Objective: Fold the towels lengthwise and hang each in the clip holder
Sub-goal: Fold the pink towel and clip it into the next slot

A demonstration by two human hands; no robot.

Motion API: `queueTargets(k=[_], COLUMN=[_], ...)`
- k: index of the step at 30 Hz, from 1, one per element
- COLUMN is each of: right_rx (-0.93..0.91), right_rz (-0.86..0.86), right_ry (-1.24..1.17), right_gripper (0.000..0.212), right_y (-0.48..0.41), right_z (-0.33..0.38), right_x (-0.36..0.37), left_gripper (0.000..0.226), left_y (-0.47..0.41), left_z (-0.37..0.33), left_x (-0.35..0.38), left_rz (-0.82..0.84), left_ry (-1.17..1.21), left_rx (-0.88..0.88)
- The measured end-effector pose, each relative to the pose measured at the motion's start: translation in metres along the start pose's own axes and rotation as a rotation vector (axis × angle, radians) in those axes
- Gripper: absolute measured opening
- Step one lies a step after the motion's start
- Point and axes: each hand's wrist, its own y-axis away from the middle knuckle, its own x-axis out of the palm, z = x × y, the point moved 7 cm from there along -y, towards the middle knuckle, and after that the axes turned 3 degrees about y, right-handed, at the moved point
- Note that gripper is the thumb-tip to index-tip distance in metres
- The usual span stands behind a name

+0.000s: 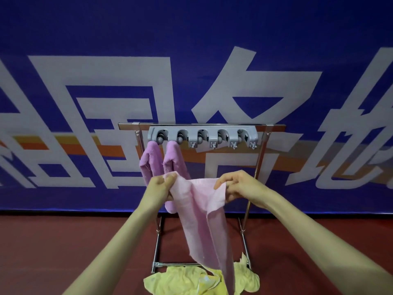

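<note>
I see two purple towels (158, 165) hanging from the leftmost clips of the grey clip holder (202, 136) on its metal rack (258, 167). My left hand (160, 188) pinches one top corner of a pink towel (204, 213), my right hand (239, 186) the other; it droops toward yellow towels (180, 281) on the floor.

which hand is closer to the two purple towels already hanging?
Left. Left hand overlaps the hung purple towels; right hand sits off to their right, both gripping the pink towel.
</note>
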Motion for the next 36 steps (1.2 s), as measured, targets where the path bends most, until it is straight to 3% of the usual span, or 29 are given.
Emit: queueTargets(k=[7,15,22,26,33,36], right_rx=[-0.086,-0.163,-0.271,-0.307,-0.308,-0.302], right_rz=[-0.126,-0.146,-0.023,0.006,0.145,0.177], right_ry=[0.064,0.031,-0.063,-0.110,-0.116,-0.144], right_gripper=[0.007,0.015,0.014,0.009,0.011,0.012], right_y=[-0.007,-0.018,-0.022,-0.023,-0.025,-0.024], right_z=[0.001,0.017,0.049,0.061,0.064,0.066], right_x=[0.006,0.019,0.038,0.041,0.045,0.046], left_gripper=[0.033,0.034,0.037,0.040,0.055,0.050], left_y=[0.012,0.011,0.003,-0.005,-0.005,-0.006], left_z=[-0.014,-0.021,-0.022,-0.013,-0.023,-0.026], left_x=[0.033,0.045,0.036,0.027,0.035,0.039], left_rz=[0.098,0.201,0.122,0.081,0.118,0.141], left_ry=[0.044,0.056,0.033,0.171,0.242,0.326], left_rx=[0.072,0.093,0.049,-0.030,0.042,0.020])
